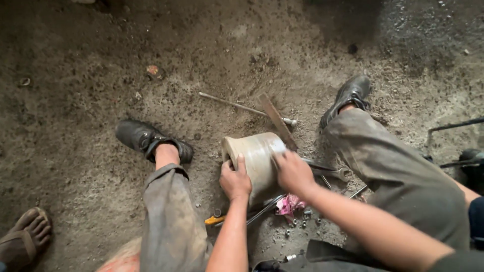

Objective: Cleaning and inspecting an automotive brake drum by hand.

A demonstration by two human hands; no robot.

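Observation:
A pale, dirty cylindrical metal part (254, 153) lies on its side on the dirt floor between my legs. My left hand (234, 179) grips its near left edge, thumb laid up along the rim. On the part's right side rests my right hand (292, 171), fingers curled and pressing against it. A flat rusty bar (276, 120) leans across the top right of the part. Whether the right hand holds a small tool is hidden.
A thin metal rod (237, 106) lies beyond the part. A wrench (333, 173), a yellow-handled tool (217, 219), a pink rag (289, 205) and several small nuts (302, 221) lie near my hands. My black shoes (146, 138) flank the work. Another person's sandalled foot (25, 236) is at the lower left.

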